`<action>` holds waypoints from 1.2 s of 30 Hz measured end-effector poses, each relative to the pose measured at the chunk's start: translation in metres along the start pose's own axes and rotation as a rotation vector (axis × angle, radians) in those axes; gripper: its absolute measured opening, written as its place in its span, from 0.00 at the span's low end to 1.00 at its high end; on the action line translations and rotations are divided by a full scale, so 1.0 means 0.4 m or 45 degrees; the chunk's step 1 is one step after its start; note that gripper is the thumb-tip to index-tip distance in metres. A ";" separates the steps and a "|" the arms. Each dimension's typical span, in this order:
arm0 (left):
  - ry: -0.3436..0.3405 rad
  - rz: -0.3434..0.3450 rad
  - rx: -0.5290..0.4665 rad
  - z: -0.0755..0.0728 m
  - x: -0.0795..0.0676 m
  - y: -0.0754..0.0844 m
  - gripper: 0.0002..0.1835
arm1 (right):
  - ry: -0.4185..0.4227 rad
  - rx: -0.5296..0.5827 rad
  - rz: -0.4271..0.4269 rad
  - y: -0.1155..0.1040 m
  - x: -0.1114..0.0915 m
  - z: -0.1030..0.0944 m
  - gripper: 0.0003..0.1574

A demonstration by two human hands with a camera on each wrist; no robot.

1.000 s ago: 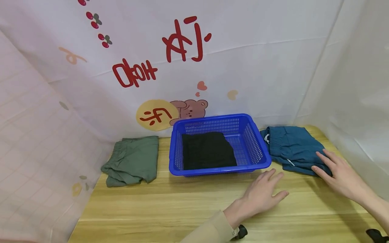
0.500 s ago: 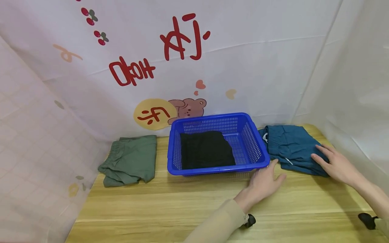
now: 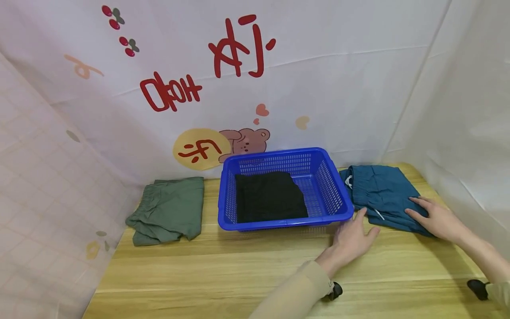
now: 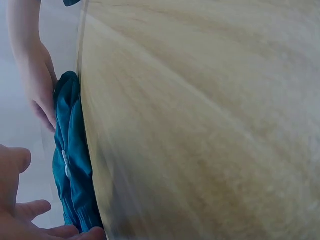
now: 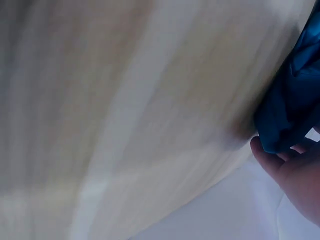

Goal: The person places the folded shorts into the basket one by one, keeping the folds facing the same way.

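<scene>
right hand touches teal garment, grip unclear | basket: head view only

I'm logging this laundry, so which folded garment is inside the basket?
The black garment, lying in the blue basket; the green garment and the teal garment lie outside it, on the table.

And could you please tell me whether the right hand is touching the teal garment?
Touching: the right wrist view shows the right hand with fingers against the teal garment at its edge.
</scene>
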State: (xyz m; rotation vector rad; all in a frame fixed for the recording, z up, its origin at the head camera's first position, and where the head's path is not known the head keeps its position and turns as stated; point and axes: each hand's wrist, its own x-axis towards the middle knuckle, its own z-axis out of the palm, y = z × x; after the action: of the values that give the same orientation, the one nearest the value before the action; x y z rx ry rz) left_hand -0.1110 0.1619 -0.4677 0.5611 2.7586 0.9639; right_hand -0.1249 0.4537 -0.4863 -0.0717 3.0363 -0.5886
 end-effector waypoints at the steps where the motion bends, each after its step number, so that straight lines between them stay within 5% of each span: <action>1: 0.007 -0.016 -0.026 0.001 0.000 0.001 0.32 | -0.002 -0.002 -0.003 0.000 -0.003 0.000 0.44; 11: -0.036 -0.121 -0.162 0.001 0.005 0.005 0.32 | -0.091 0.020 -0.030 0.016 -0.050 -0.029 0.43; 18: -0.119 -0.050 0.123 0.010 0.011 0.002 0.32 | -0.102 -0.027 -0.070 0.007 -0.059 -0.032 0.42; 25: 0.020 0.030 0.181 0.025 0.007 0.000 0.13 | -0.134 -0.037 -0.141 0.007 -0.073 -0.043 0.38; 29: 0.130 0.104 0.235 0.029 0.006 -0.007 0.13 | -0.236 0.038 -0.082 0.007 -0.071 -0.063 0.33; 33: 0.113 0.056 0.154 0.028 0.002 -0.002 0.06 | -0.192 0.080 0.004 -0.002 -0.063 -0.066 0.31; 36: 0.059 -0.069 -0.010 0.030 0.002 0.004 0.21 | -0.122 0.048 0.032 -0.013 -0.058 -0.053 0.39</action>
State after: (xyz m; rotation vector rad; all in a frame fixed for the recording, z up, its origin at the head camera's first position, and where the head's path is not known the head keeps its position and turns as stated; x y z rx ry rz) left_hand -0.1079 0.1700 -0.4760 0.4661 2.7936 0.9873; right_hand -0.1029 0.4578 -0.4639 -0.0583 2.9281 -0.6221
